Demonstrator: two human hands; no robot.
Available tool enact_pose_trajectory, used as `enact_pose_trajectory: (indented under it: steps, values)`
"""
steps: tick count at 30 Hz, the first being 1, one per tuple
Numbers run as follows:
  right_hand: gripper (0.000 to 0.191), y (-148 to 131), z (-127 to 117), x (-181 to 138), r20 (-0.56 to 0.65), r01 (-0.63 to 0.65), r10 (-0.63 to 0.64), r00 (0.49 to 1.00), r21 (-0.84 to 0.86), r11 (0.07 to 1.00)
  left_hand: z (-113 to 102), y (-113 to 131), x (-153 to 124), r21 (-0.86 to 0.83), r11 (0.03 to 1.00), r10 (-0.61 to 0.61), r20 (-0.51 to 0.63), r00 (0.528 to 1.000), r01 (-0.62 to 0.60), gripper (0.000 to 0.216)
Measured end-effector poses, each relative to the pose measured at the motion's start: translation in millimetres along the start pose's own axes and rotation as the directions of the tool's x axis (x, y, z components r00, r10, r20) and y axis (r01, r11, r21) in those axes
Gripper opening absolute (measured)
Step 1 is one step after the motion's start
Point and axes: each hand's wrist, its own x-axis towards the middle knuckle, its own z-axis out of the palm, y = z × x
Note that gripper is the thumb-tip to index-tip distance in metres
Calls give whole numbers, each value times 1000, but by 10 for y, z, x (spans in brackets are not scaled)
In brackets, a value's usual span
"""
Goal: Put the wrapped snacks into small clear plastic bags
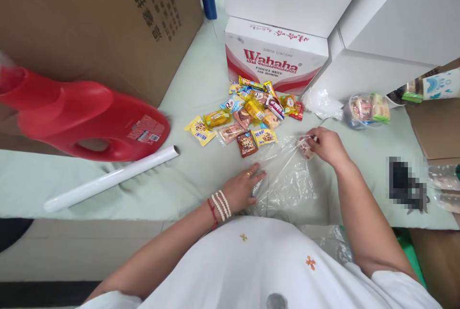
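Observation:
A clear plastic bag (287, 182) lies crumpled on the pale green tablecloth in front of my body. My left hand (240, 190) rests on the bag's left side with its fingers spread, holding nothing. At the bag's upper right edge, the fingers of my right hand (326, 146) are pinched on the film. A small red-and-white printed patch (306, 147) shows beside those fingertips; I cannot tell whether it is a wrapper or print on the bag. Just beyond the bag is a heap of wrapped snacks (253, 110), with a brown cookie packet (247, 143) nearest to my left hand.
A Wahaha water carton (275, 55) stands behind the snacks. To the left are a red plastic jug (89, 117), a white roll (111, 178) and a large cardboard box (108, 21). On the right sit a tub of snacks (366, 110) and a blurred-out dark item (406, 183).

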Motion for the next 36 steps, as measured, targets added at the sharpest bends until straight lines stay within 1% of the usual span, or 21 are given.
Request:
enact_pose_trajectory:
  steps: [2,4,5,7,9,11,12,14,17,19,20,21,22,23,24,26,28,30,32,34,36]
  values:
    - [31,-107,-10,167,45,45,-48,998,59,997,-40,50,-16,36,999,-24,50,998,23,108]
    - [35,-155,31,306,101,14,-30,994,155,988,-69,92,-36,63,998,-34,80,996,29,115]
    - [36,-147,66,350,101,-39,18,995,212,977,-77,104,-50,70,997,-35,86,996,29,117]
    - [36,-70,156,368,53,-182,174,983,352,918,-78,107,-84,67,997,-36,68,997,31,118]
    - [41,52,258,293,45,-328,356,933,510,795,-72,91,-106,39,999,-29,23,999,28,109]
    - [49,163,362,145,75,-436,490,869,585,684,-77,71,-94,3,1000,-26,-30,999,26,91]
    - [52,200,411,56,75,-466,525,848,578,670,-86,66,-74,-12,999,-36,-53,998,35,79]
    - [55,232,490,-120,51,-482,528,848,492,725,-114,69,-14,-21,998,-69,-83,994,67,60]
    - [49,184,491,-288,10,-458,478,878,304,835,-146,110,72,50,991,-122,-66,990,125,56]
    - [37,81,379,-280,-127,-416,447,885,210,885,-146,148,95,139,981,-134,-14,991,135,63]
    - [33,-6,297,-235,-204,-354,385,900,176,919,-140,167,94,178,975,-138,12,990,134,67]
    - [32,-124,210,-165,-255,-253,284,924,147,956,-131,183,86,208,969,-141,36,989,130,70]
    - [31,-277,127,-75,-265,-118,147,953,123,985,-120,196,73,227,966,-142,51,989,127,72]
    - [31,-464,59,30,-228,39,-16,974,100,994,-110,205,57,236,964,-144,55,988,127,72]
    - [31,-682,14,143,-161,186,-172,972,75,980,-99,210,39,235,963,-145,51,988,129,72]
    - [33,-1172,7,371,4,392,-392,920,-4,920,-82,211,5,218,966,-149,33,988,138,70]
    - [38,-1655,100,570,129,511,-500,857,-83,855,-69,206,-28,190,971,-155,25,988,148,69]
    - [42,-2044,237,718,236,537,-498,834,-147,831,-58,201,-61,162,974,-166,28,986,159,70]
    - [41,-2288,346,811,303,507,-441,845,-188,841,-50,199,-98,146,974,-179,32,983,172,74]
    - [37,-2371,377,850,326,473,-395,859,-211,855,-48,196,-138,146,969,-205,34,978,198,82]
    - [30,-2288,313,840,303,453,-386,871,-197,869,-61,188,-175,148,965,-223,36,974,216,91]
